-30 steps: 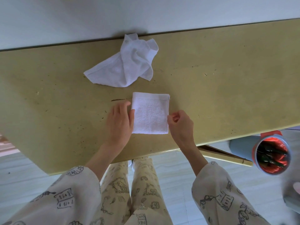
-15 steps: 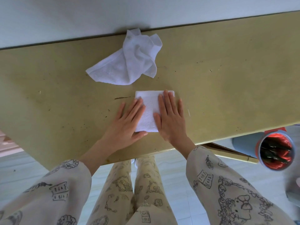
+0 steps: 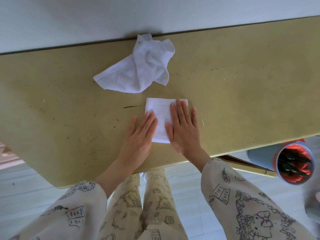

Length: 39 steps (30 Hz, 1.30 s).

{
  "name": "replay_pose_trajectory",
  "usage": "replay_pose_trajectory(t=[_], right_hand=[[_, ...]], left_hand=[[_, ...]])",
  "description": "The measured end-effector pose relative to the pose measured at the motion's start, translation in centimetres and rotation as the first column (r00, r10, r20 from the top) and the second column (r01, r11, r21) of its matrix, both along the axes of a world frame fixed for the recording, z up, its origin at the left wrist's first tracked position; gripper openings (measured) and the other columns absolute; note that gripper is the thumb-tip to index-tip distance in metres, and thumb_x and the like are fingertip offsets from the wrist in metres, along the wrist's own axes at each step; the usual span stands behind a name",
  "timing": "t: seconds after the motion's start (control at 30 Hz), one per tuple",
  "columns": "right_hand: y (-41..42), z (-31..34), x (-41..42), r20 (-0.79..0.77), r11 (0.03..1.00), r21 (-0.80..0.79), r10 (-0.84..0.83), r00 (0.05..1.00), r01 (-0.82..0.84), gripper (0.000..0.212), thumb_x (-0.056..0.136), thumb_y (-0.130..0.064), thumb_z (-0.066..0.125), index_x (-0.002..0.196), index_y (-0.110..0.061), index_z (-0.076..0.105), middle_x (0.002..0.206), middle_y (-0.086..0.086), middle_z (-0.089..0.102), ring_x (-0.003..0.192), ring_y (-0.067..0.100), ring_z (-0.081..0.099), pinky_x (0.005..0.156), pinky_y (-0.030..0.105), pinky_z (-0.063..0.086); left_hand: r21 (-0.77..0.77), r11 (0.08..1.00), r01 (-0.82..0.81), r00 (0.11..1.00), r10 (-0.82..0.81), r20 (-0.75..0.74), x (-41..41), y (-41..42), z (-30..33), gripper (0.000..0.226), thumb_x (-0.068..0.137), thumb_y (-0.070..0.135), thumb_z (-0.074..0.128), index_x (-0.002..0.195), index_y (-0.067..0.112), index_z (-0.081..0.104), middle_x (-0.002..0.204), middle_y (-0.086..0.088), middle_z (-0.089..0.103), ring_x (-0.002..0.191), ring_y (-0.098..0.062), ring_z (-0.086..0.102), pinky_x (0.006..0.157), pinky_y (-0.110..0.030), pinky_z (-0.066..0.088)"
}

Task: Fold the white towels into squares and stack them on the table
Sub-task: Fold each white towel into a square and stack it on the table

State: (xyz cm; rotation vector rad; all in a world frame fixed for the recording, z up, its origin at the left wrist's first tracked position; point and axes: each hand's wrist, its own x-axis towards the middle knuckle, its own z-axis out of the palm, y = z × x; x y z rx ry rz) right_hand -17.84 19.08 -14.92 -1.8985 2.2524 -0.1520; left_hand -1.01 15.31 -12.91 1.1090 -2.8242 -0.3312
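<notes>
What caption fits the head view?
Both hands, left hand and right hand, press a folded towel flat; crumpled towel waits behind.

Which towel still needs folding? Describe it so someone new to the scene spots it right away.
Start at the far edge of the yellow table, where it meets the pale wall. The crumpled towel lies there, just beyond the folded towel. Unlike that flat square pressed under the left hand and right hand, it is bunched, untouched, with loose corners.

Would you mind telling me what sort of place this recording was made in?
Probably a room in a home, though I cannot be sure: a worn yellowish table pushed against a plain pale wall, a tiled floor, and a red-lined waste bin beside the table.
</notes>
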Motion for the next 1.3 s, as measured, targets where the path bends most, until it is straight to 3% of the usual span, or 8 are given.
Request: replay_pose_trajectory(t=[0.17, 0.27, 0.47, 0.7, 0.9, 1.03, 1.17, 1.3], right_hand=[[0.0, 0.0, 0.0, -0.009, 1.0, -0.006, 0.004, 1.0, -0.004, 0.059, 0.095, -0.038, 0.026, 0.144, -0.004, 0.023, 0.152, 0.016, 0.025, 0.142, 0.023, 0.011, 0.114, 0.048, 0.009], [0.0, 0.0, 0.0, -0.002, 1.0, -0.008, 0.004, 1.0, -0.004, 0.059, 0.095, -0.038, 0.026, 0.144, -0.004, 0.023, 0.152, 0.015, 0.024, 0.142, 0.023, 0.011, 0.115, 0.047, 0.007], [0.1, -0.1, -0.1, 0.01, 1.0, -0.022, 0.006, 1.0, -0.006, 0.059, 0.095, -0.039, 0.025, 0.143, -0.004, 0.025, 0.151, 0.015, 0.027, 0.141, 0.023, 0.014, 0.114, 0.047, 0.006], [-0.1, 0.0, -0.1, 0.018, 1.0, 0.003, 0.008, 1.0, -0.008, 0.059, 0.094, -0.038, 0.027, 0.142, -0.004, 0.028, 0.151, 0.016, 0.027, 0.141, 0.024, 0.014, 0.114, 0.047, 0.008], [0.0, 1.3, -0.9, 0.05, 0.999, 0.025, 0.042, 0.998, -0.043, 0.056, 0.094, -0.035, 0.029, 0.142, -0.006, 0.032, 0.15, 0.012, 0.03, 0.14, 0.023, 0.022, 0.112, 0.046, 0.012], [1.0, 2.4, -1.6, 0.201, 0.995, -0.101, -0.004, 0.98, 0.025, 0.048, 0.092, -0.019, 0.035, 0.138, -0.004, 0.038, 0.145, 0.014, 0.04, 0.134, 0.022, 0.031, 0.111, 0.039, 0.021], [1.8, 3.4, -1.2, 0.237, 0.952, -0.145, -0.233, 0.943, 0.271, 0.033, 0.084, -0.02, 0.046, 0.112, -0.009, 0.059, 0.109, 0.009, 0.061, 0.096, 0.025, 0.054, 0.079, 0.037, 0.046], [1.6, 3.6, -1.0, 0.3, 0.921, -0.001, -0.372, 0.879, 0.39, 0.026, 0.081, -0.023, 0.064, 0.103, -0.01, 0.062, 0.094, 0.007, 0.061, 0.085, 0.028, 0.055, 0.072, 0.033, 0.039]], left_hand=[[0.167, 0.983, 0.077, 0.992, -0.092, 0.085, 0.5, -0.8, 0.6, 0.068, 0.078, 0.016, 0.029, 0.144, 0.001, 0.023, 0.154, -0.012, 0.016, 0.144, -0.02, 0.01, 0.115, -0.049, 0.01], [0.253, 0.964, 0.084, 0.991, -0.107, 0.079, 0.6, -2.0, 0.9, 0.065, 0.088, 0.032, 0.024, 0.146, 0.004, 0.014, 0.156, -0.008, 0.006, 0.144, -0.015, -0.001, 0.115, -0.044, -0.002], [0.067, 0.996, 0.055, 0.986, -0.065, 0.156, -2.2, -4.0, -0.6, 0.055, 0.096, 0.032, 0.026, 0.143, 0.003, 0.025, 0.152, -0.01, 0.024, 0.141, -0.02, 0.017, 0.113, -0.051, 0.021], [0.024, 1.0, -0.011, 0.981, 0.006, 0.192, -2.0, -3.4, -1.3, 0.057, 0.096, 0.036, 0.022, 0.145, 0.007, 0.019, 0.154, -0.012, 0.017, 0.143, -0.021, 0.01, 0.113, -0.054, 0.015], [0.013, 0.999, -0.031, 0.973, 0.027, 0.23, -1.9, -3.2, -0.2, 0.057, 0.094, 0.039, 0.026, 0.143, 0.009, 0.03, 0.152, -0.01, 0.026, 0.14, -0.021, 0.027, 0.107, -0.048, 0.021], [-0.04, 0.994, -0.098, 0.98, 0.104, 0.172, -1.4, -2.1, 1.2, 0.05, 0.089, 0.036, 0.035, 0.127, 0.008, 0.051, 0.132, -0.011, 0.052, 0.114, -0.027, 0.054, 0.087, -0.035, 0.031], [-0.143, 0.966, -0.216, 0.962, 0.236, 0.138, -1.2, -1.5, 1.5, 0.028, 0.088, 0.026, 0.041, 0.101, 0.01, 0.06, 0.09, -0.007, 0.059, 0.075, -0.025, 0.053, 0.071, -0.034, 0.028], [-0.066, 0.952, -0.299, 0.942, 0.306, 0.14, -3.2, -3.5, 1.9, 0.026, 0.084, 0.034, 0.054, 0.094, 0.011, 0.06, 0.076, -0.004, 0.057, 0.069, -0.025, 0.054, 0.067, -0.035, 0.035]])
